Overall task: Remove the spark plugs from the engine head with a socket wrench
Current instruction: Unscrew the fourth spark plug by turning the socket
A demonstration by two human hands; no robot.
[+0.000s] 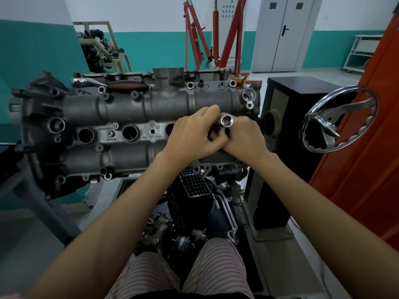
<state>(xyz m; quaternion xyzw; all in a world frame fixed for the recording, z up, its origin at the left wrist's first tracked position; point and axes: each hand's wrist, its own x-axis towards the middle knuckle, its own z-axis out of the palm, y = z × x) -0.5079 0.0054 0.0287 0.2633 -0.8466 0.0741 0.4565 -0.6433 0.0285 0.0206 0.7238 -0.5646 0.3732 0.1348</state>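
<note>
Both hands meet over the engine head (129, 108): right hand (244, 137) grips the socket (226, 121), open end upward; left hand (194, 132) curls round something hidden beside it.

Worn on the head, facing forward and down from close above the engine head (138, 126). Wide-angle, taking in both forearms near the lens and the workshop wall far behind. Single view only.

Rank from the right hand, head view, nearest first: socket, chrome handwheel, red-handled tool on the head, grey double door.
From the right hand:
1. Socket, at its fingers, open end facing the camera.
2. Chrome handwheel, to its right on the stand.
3. Red-handled tool, lying up left on the engine head.
4. Grey double door, back wall.
</note>
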